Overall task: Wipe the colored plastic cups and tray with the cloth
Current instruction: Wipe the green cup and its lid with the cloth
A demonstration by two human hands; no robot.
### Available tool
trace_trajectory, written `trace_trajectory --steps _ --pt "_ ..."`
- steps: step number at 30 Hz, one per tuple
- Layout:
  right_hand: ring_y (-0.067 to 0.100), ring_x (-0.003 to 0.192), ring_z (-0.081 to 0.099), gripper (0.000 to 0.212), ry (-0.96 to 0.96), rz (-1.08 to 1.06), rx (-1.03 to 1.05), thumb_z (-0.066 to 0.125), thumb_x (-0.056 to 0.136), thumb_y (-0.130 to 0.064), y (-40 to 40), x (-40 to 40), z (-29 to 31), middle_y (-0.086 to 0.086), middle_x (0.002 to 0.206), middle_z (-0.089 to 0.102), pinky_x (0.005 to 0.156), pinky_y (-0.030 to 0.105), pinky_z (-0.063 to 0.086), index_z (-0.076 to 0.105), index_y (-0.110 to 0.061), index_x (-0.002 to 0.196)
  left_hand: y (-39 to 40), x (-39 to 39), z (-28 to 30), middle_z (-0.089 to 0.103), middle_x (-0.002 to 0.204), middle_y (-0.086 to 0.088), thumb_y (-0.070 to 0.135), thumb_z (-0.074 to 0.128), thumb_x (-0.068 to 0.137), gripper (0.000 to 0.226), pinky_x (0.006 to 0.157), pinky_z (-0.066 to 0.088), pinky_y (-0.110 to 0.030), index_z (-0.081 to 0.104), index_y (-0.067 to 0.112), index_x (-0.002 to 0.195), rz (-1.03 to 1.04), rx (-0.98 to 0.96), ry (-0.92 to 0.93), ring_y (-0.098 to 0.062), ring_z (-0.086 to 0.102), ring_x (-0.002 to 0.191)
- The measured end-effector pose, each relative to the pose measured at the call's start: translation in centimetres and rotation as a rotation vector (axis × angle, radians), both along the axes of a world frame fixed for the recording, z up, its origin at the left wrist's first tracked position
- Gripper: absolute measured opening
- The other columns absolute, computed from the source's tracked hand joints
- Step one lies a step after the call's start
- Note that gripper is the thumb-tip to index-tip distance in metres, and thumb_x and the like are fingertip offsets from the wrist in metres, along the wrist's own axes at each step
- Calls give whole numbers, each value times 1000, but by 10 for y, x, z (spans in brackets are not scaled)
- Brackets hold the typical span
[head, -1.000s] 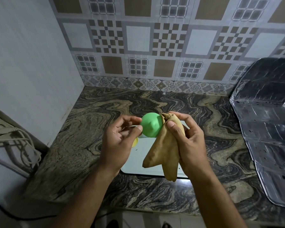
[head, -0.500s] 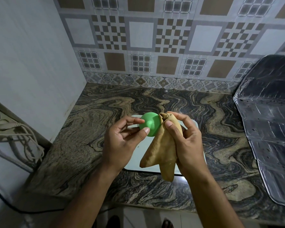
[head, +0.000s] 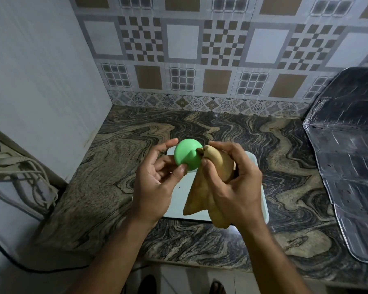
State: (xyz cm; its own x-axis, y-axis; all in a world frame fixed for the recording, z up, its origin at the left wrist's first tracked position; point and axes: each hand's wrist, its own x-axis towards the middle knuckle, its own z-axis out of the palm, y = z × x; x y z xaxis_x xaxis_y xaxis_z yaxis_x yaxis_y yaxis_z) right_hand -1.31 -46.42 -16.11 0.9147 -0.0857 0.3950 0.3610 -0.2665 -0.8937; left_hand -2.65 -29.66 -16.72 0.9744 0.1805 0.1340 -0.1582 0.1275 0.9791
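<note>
**Green cup held up over the tray, cloth pressed to it**

I take the white tray as my landmark; it lies flat on the marbled table.

Far to the tray's left I see a bundle of pale cables hanging by the plain wall. Nearer, just above the tray's left part, my left hand is curled round the green cup, thumb on its lower edge and fingertips behind its far side. The cup hangs in the air above the tray's far left corner, its rounded outside turned toward me, with a small ridge showing on it.

Right beside the cup, over the middle of the tray, the tan cloth touches the cup's right side. My right hand grips the bunched top of the cloth, fingers folded tightly round it, and the loose ends droop past the tray's near edge.

Well to the tray's right, a crinkled foil sheet covers the table and rises against the patterned tile wall.
</note>
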Motion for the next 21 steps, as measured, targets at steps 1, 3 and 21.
trace_trajectory --steps 1,3,21 --pt "12 99 75 24 -3 -4 -16 79 91 -24 2 -1 0 -19 106 76 85 46 63 75 -21 115 -1 0 1 80 102 -7 5 74 87 50 87 60 -28 63 28 130 0 -2 -7 -17 76 99" --pt "12 98 75 24 0 -14 -28 78 90 -25 5 -4 -1 -17 104 77 85 49 62 75 -23 114 -1 1 2 81 105 -3 -6 72 91 48 86 60 -26 63 24 128 3 -12 -13 -14 76 100" --pt "13 101 74 24 -12 -1 -37 79 90 -21 3 -9 -3 -12 107 78 86 48 61 76 -19 115 0 3 1 79 115 -3 2 70 89 46 90 59 -30 62 25 128 -34 39 -88 -18 75 105"
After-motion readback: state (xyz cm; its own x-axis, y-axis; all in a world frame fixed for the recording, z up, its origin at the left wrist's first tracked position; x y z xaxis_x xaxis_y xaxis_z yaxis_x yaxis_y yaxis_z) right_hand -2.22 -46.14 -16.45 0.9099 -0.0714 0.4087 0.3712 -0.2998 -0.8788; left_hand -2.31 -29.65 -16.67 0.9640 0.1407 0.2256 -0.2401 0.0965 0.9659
